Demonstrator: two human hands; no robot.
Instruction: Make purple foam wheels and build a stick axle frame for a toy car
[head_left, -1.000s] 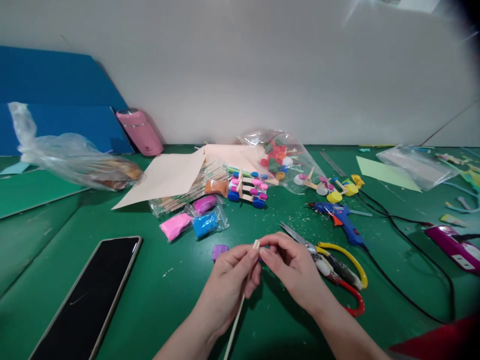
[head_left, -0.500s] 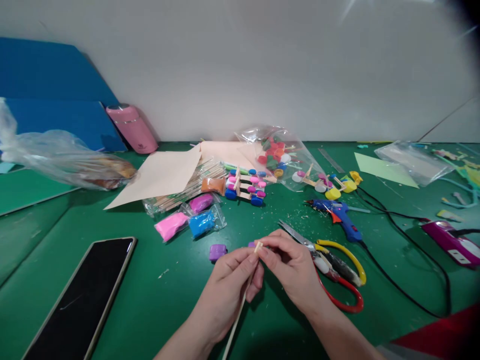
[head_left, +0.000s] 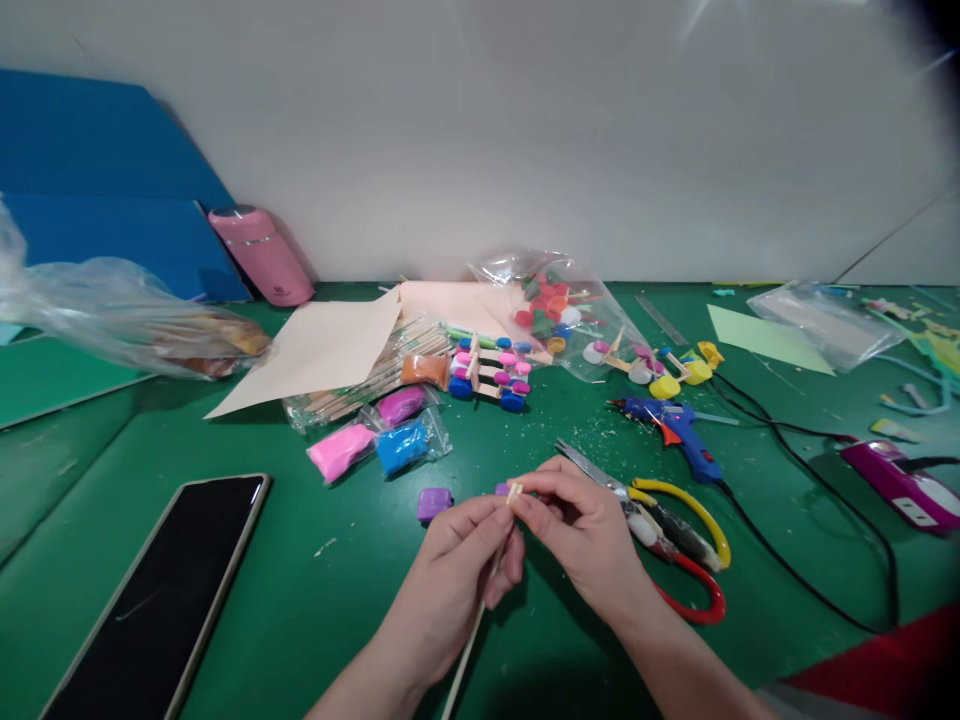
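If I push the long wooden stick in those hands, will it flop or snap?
The wooden stick probably feels stiff: its length below the left hand looks straight. It's likely light, being so thin. That thinness may also let it snap under a hard push.

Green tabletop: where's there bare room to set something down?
Widest bare tabletop: between smartphone and left hand, bar a pale scrap; a smaller patch, between blue packet and scissors. Crowded farther back, from bagged sticks to hot-glue gun; scissors crowd the right hand.
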